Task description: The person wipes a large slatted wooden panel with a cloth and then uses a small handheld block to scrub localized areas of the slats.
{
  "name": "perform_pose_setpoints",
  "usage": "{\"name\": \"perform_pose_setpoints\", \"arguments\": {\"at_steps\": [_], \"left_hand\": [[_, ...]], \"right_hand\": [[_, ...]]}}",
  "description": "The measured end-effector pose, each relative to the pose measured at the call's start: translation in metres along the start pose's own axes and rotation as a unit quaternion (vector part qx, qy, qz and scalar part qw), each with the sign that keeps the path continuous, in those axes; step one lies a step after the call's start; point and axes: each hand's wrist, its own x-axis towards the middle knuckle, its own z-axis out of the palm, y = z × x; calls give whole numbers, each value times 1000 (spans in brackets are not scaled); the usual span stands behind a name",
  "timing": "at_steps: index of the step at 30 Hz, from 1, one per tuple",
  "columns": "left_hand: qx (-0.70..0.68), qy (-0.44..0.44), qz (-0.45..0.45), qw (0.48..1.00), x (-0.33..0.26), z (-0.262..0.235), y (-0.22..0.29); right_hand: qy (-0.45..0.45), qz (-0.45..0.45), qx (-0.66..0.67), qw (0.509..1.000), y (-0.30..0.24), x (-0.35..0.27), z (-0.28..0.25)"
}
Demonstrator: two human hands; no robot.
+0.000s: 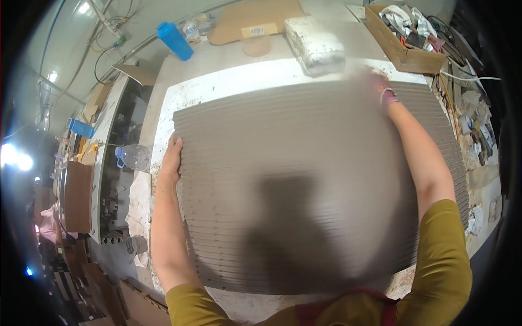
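A large grey-brown panel with fine parallel ridges (234,163) lies in front of me, and shadows fall across it. Against its left edge rests my left hand (172,157), with the fingers stretched out along the edge. My right hand (382,89) is over the panel's far right part, in a reddish-pink glove. Motion smears its fingers, so whether it holds something cannot be made out. Just left of it, past the far edge, sits a whitish, dirt-marked block-like bundle (315,46). Under the panel a white board (217,81) shows along the far and left sides.
Far back are a blue bottle (175,41) and a flat cardboard piece (255,22). A cardboard box of odds and ends (405,57) stands far right. Scraps and small containers (476,130) line the right side. A clear plastic jug (133,157) stands left. Another person (51,224) is farther left.
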Motion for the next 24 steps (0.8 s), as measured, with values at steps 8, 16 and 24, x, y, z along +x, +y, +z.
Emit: {"name": "perform_pose_setpoints", "arguments": {"at_steps": [8, 16, 24], "left_hand": [[47, -38, 71, 996, 24, 16, 13], [10, 93, 96, 991, 91, 7, 37], [254, -31, 193, 947, 117, 36, 37]], "right_hand": [[46, -1, 90, 995, 37, -27, 1], [79, 14, 79, 994, 13, -23, 2], [87, -25, 76, 993, 47, -36, 13]]}}
